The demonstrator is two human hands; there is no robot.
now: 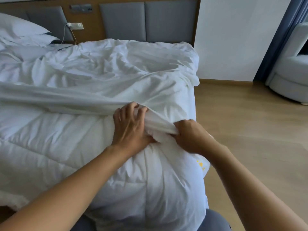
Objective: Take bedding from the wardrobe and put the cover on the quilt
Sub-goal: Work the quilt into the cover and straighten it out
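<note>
Quilt [70, 147] soft, bulky; cover [100, 77] thin, limp, best gripped at its hem: left hand [131, 129] curls into it, right hand [190, 135] pinches it

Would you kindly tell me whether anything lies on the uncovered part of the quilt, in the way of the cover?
Nothing visible does. The left hand and right hand both grip the bunched edge of the cover, and the bare quilt from there to the near end shows nothing lying on it.
</note>
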